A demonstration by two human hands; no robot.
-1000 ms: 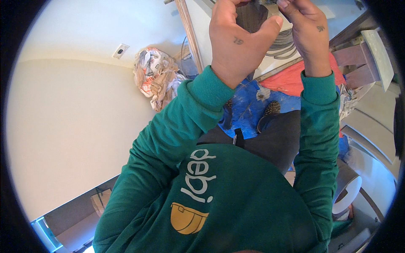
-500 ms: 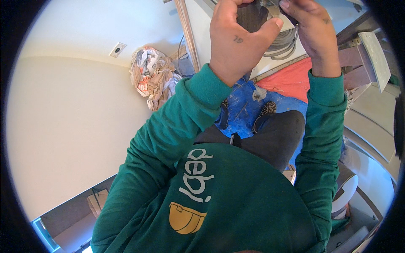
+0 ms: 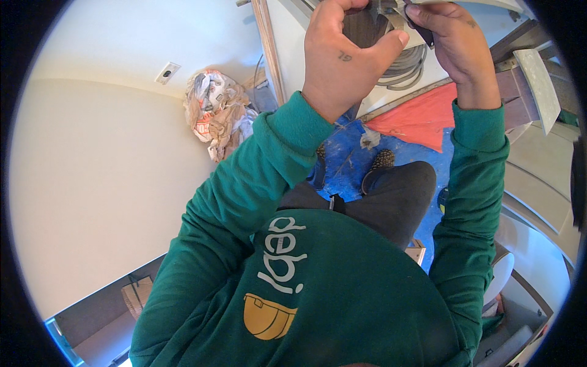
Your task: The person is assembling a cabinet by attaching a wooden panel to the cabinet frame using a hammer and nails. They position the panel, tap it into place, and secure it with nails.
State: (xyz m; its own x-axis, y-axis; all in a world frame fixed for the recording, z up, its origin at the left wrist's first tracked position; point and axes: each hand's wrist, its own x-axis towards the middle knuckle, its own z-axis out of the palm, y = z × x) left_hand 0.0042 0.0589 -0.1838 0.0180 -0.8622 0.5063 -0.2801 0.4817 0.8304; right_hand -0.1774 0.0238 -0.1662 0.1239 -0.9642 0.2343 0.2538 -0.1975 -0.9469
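Note:
Both hands are raised at the top of the view, close together. My left hand [image 3: 342,58] curves around a dark brown, wood-grained piece [image 3: 365,27], its thumb stretched toward a small shiny, light-coloured part [image 3: 394,19]. Its other fingertips run to the top edge, so the grip is partly hidden. Between thumb and fingers my right hand [image 3: 458,46] pinches a thin dark flat piece [image 3: 422,30], whose kind I cannot make out. Just beneath the hands a coil of grey cable [image 3: 408,68] lies on a white surface [image 3: 382,96].
Crumpled plastic bags [image 3: 217,113] sit against the wall on the left, below an outlet [image 3: 167,73]. Blue sheeting [image 3: 348,156] and a red sheet [image 3: 416,119] cover the floor. Light panels [image 3: 538,92] stand at the right. An upright wooden edge [image 3: 269,49] rises left of the hands.
My right hand has shifted slightly right, drawing the dark flat piece away from my left hand, and more of that piece shows. My left hand has stayed nearly in place.

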